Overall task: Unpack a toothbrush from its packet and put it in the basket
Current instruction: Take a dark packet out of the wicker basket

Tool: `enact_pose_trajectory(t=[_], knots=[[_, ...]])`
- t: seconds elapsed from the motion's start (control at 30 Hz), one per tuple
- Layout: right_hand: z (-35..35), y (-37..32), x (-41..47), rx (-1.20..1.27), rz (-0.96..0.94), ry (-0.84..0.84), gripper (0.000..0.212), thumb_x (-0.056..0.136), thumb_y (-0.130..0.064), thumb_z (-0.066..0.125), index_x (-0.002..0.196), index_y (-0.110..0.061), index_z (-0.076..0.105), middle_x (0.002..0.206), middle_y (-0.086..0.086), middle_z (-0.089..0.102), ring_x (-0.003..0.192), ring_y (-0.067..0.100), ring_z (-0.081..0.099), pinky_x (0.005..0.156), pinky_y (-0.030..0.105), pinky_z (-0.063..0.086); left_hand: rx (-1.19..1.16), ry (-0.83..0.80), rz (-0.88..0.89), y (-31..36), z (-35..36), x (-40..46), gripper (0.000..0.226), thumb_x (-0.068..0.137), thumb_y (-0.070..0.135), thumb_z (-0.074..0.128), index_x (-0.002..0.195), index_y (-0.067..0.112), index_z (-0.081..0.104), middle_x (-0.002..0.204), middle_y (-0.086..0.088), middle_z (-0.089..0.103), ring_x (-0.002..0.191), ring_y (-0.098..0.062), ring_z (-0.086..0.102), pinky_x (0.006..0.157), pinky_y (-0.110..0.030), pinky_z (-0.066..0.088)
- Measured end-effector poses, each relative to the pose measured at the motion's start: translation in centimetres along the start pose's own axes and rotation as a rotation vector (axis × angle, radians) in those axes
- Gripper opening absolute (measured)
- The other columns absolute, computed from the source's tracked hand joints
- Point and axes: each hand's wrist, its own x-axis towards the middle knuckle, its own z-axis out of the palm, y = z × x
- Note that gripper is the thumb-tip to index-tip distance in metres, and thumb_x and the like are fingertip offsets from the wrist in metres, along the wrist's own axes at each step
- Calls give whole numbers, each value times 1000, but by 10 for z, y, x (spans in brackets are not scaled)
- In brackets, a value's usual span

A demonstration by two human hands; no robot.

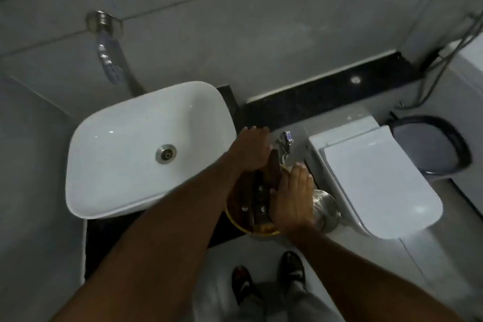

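Observation:
Several brown toothbrush packets (pixel 258 191) stand upright in a round yellow basket (pixel 261 232) on the dark counter to the right of the sink. My left hand (pixel 251 150) lies flat against the left side of the packets, fingers straight and pointing away from me. My right hand (pixel 292 198) presses flat against their right side, fingers straight as well. The packets sit squeezed between my two palms. One taller packet (pixel 275 163) sticks up between the hands. My thumbs are hidden, and neither hand curls around a packet.
A white basin (pixel 146 149) sits left of the basket under a wall spout (pixel 109 60). A small chrome tap (pixel 285 142) and a steel cup (pixel 326 206) stand right beside the basket. A white toilet (pixel 379 180) and a dark bin (pixel 433 146) are further right.

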Motion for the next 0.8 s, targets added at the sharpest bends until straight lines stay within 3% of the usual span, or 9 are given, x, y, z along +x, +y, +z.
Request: enact_pose_trajectory(t=[0.07,0.17,0.27,0.4,0.53,0.7,0.8], knots=[[0,1,-2,-9,95,-63,59,92,-37,43,136,2,46,156,32,21,146,46,13,120,58,10,-69,-89,-65,8,6,10,45,97,35,37,129,6,49,134,-19,56,128,-35,49,113,-51,29],[5,3,-2,-13,175,-99,64,91,-54,41,127,-3,56,157,29,19,146,46,11,119,59,9,-146,-244,-117,12,12,21,43,98,31,38,131,7,52,137,-19,55,124,-33,53,107,-48,41],[6,6,2,6,176,-178,64,87,-62,42,117,-11,66,159,26,16,147,45,7,118,60,7,-201,-270,-91,7,14,28,35,95,21,46,126,10,59,129,-17,61,115,-30,58,98,-43,48],[-1,7,8,77,174,-189,55,82,-63,51,107,-20,73,155,20,26,145,43,12,118,60,10,-308,-195,-72,1,5,28,31,92,13,52,120,12,65,123,-12,66,111,-23,61,87,-27,44],[-30,-1,20,202,221,-5,47,76,-60,52,91,-22,74,127,9,50,123,28,38,106,47,29,-358,-105,-24,-1,-36,31,27,93,15,54,116,13,69,117,-10,70,104,-17,62,85,-26,44],[-109,-34,59,461,201,237,27,74,-49,62,78,-22,59,94,1,59,88,19,55,83,41,51,-309,129,52,-11,-158,32,22,90,10,59,104,3,74,103,-18,75,92,-29,69,87,-34,53],[-167,-71,86,512,95,281,31,80,-45,56,87,-15,57,87,6,62,78,26,63,71,46,58,-301,245,30,-19,-246,17,20,91,7,58,101,1,74,97,-21,75,86,-30,71,88,-38,55]])
